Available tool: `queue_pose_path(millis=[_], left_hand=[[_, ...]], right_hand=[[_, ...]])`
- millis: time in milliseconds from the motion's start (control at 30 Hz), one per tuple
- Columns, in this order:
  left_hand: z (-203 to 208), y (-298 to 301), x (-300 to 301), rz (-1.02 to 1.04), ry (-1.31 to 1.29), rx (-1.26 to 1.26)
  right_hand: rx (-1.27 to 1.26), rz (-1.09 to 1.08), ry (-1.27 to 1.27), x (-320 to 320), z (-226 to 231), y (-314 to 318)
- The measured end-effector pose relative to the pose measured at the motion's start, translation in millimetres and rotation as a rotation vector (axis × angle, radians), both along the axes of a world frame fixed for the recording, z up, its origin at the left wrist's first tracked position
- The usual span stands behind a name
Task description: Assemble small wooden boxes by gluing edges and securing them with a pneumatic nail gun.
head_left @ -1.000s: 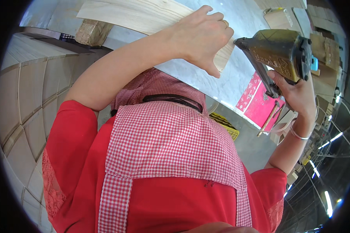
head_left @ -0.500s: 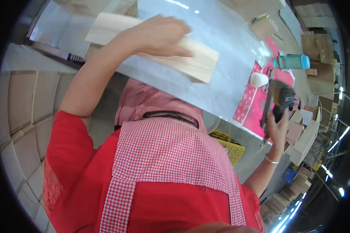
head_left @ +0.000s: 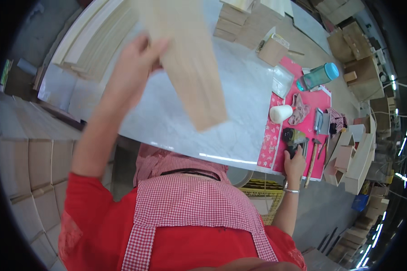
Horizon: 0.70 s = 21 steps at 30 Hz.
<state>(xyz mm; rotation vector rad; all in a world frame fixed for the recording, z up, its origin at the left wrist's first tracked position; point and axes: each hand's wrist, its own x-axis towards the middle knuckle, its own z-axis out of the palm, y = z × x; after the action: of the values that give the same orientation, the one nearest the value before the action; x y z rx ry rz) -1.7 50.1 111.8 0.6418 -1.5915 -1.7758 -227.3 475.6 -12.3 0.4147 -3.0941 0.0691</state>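
Observation:
My left hand (head_left: 133,63) is closed on the edge of a long pale wooden board (head_left: 190,67), which it holds tilted above the grey-white tabletop (head_left: 239,86). The board's upper end is blurred and runs out of view. At the table's near right corner, my right hand (head_left: 295,165) has its fingers round the handle of a dark nail gun (head_left: 295,135) with a yellowish body. That nail gun rests on a pink patterned mat (head_left: 267,153). Beside it lies a hammer (head_left: 313,158) with a wooden handle. A white bottle (head_left: 280,114) and a crumpled cloth (head_left: 298,109) are just beyond.
Long wooden strips (head_left: 95,40) are stacked at the table's far left. Wooden boxes (head_left: 239,22) stand at the back. A teal drinking bottle (head_left: 317,77) is on the right. Below the table's front edge is a yellow crate (head_left: 271,192). Stacked cartons (head_left: 40,158) fill the left side.
My left hand has raised the board off the table and tilted it steeply. My right hand has brought the nail gun from mid-air at the right down onto the pink mat.

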Motion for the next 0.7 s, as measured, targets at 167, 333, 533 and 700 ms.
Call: queue_pose_path(millis=[167, 333, 533, 700], left_hand=[[-103.2, 45.5, 41.3, 0.140, -0.076, 0.552], [-126.2, 74.2, 69.7, 0.180, -0.117, 0.659], [-128.1, 75.2, 94.4, 0.120, -0.189, 0.723], [-133.1, 77.7, 109.4, 0.007, -0.188, 0.773]], right_hand=[[-0.453, 0.241, 0.131, -37.3, 22.4, -55.2], [-0.672, 0.360, 0.365, -105.4, -21.4, -189.8], [-0.596, -0.126, 0.312, -145.3, -40.8, -309.9], [-0.569, -0.253, 0.182, -150.5, -45.0, -323.9]])
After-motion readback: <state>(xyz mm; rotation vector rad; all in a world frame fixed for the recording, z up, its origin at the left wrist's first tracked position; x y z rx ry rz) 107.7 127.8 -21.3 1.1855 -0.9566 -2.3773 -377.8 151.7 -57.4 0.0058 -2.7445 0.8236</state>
